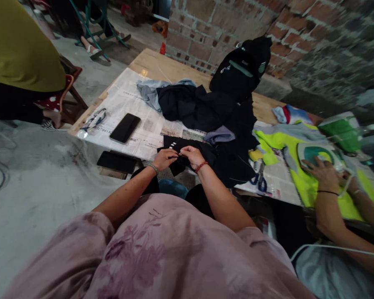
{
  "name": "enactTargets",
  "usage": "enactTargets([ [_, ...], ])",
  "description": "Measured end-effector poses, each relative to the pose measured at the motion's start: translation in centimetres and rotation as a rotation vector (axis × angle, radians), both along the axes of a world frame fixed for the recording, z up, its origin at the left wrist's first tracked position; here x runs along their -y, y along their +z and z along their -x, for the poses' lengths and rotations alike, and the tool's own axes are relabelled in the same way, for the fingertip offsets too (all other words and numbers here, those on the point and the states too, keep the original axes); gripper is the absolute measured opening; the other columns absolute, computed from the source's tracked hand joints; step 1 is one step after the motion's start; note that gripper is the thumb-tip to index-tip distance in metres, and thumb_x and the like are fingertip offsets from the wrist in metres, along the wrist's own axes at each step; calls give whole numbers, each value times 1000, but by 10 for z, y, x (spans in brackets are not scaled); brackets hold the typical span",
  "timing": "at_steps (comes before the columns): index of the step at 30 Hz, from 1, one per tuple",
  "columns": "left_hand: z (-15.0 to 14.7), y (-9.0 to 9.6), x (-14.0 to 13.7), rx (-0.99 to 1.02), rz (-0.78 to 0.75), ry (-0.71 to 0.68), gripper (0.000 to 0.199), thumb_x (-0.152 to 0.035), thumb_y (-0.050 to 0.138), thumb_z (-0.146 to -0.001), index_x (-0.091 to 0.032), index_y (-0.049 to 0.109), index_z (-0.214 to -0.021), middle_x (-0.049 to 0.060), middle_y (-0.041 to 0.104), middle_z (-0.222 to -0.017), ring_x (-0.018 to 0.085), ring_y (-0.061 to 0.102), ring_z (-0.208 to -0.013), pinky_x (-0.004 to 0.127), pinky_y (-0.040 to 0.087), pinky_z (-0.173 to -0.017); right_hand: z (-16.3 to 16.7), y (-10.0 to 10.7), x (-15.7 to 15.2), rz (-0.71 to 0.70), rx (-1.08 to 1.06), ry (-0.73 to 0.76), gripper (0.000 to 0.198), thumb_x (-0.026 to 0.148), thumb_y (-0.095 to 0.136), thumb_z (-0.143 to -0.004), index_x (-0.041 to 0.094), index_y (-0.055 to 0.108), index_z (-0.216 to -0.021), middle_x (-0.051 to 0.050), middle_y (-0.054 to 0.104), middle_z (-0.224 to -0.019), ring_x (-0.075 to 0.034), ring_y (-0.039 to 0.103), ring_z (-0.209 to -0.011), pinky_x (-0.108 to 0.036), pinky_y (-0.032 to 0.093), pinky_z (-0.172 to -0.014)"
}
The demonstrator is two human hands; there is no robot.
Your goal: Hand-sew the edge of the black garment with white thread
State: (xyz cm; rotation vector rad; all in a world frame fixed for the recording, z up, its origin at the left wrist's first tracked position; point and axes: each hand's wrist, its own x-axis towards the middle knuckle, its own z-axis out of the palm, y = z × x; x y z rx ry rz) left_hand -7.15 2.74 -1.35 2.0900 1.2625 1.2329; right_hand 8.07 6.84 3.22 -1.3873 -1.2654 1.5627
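Observation:
At the table's front edge, a black garment (230, 164) with small white stripes lies partly over the side. My left hand (166, 159) is closed, its fingertips pinching the dark cloth just below the stripes. Close beside it, my right hand (192, 157) also pinches the cloth, thumb and forefinger together. What lies exactly between the fingertips is too small and dark to make out. Beyond the hands is a pile of dark clothing (193, 106), with a grey-purple piece of cloth (220, 135) against it. A black smartphone (125, 128) rests to the left.
Newspaper (112, 104) covers part of the wooden table (156, 62). Glasses (95, 119) lie at the left, a black backpack (237, 70) stands behind, and scissors (259, 180) lie right. A co-worker's hand (326, 174) holds an iron (314, 155) on a yellow-and-grey garment (294, 166).

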Motion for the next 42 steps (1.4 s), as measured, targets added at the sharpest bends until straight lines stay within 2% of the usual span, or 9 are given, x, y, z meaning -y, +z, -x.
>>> enactTargets([
  [10, 1, -2, 0, -4, -56, -67, 8, -19, 63, -72, -17, 70, -74, 4, 67, -76, 12, 61, -72, 24, 50, -70, 3, 1, -9, 133, -73, -336, 14, 4, 56, -65, 15, 49, -60, 5, 56, -44, -4, 48, -37, -14, 37, -40],
  [19, -1, 4, 2, -1, 32, -33, 13, -18, 58, -75, -17, 68, -82, 4, 67, -84, 13, 61, -80, 26, 48, -77, -2, 21, -6, 37, -209, -186, 14, 30, 53, -79, 22, 42, -83, 8, 61, -58, -6, 53, -38, -13, 35, -35],
  [23, 0, 7, 5, 22, 134, 11, 28, -18, 57, -75, -18, 62, -103, 3, 66, -100, 14, 60, -91, 28, 46, -86, -3, 33, -6, 173, -350, -70, 8, 18, 50, -82, 21, 43, -84, 7, 60, -56, -8, 57, -43, -17, 45, -43],
  [27, 0, 8, 6, 23, 195, 54, 43, -19, 58, -73, -19, 53, -116, 3, 61, -112, 15, 59, -96, 27, 45, -87, -1, 34, -5, 260, -404, 95, 7, 11, 47, -81, 17, 50, -83, 1, 63, -68, -10, 64, -65, -24, 53, -63],
  [30, 0, 10, 6, -13, 206, 54, 28, -20, 56, -75, -17, 60, -103, 2, 65, -100, 14, 60, -91, 27, 45, -86, 0, 29, -9, -6, -227, 108, 6, 19, 46, -82, 18, 52, -83, -1, 64, -77, -13, 64, -77, -31, 52, -73],
  [34, 0, 14, 6, -43, 211, 85, 22, -20, 55, -77, -18, 62, -98, 1, 66, -96, 14, 60, -90, 26, 45, -85, -13, 31, -27, -693, 309, 121, 12, 26, 47, -81, 19, 57, -83, -5, 64, -90, -17, 59, -92, -37, 47, -86],
  [36, 0, 14, 6, -51, 213, 94, 22, -21, 55, -77, -18, 62, -97, 1, 66, -96, 14, 60, -90, 26, 44, -85, -25, 38, -37, -958, 500, 165, 16, 25, 45, -82, 19, 59, -85, -8, 62, -97, -19, 56, -98, -38, 43, -91],
  [39, -1, 13, 5, -53, 218, 102, 21, -22, 55, -77, -18, 62, -97, 1, 66, -97, 14, 60, -90, 26, 44, -84, -41, 50, -47, -1132, 611, 127, 20, 24, 41, -84, 18, 60, -87, -9, 62, -95, -18, 56, -95, -36, 44, -88],
  [42, 0, 12, 6, -44, 213, 104, 21, -23, 54, -78, -19, 62, -96, 2, 66, -97, 14, 60, -91, 26, 45, -84, -47, 55, -52, -1097, 540, -3, 21, 28, 40, -85, 19, 59, -87, -7, 63, -87, -17, 59, -88, -34, 47, -83],
])
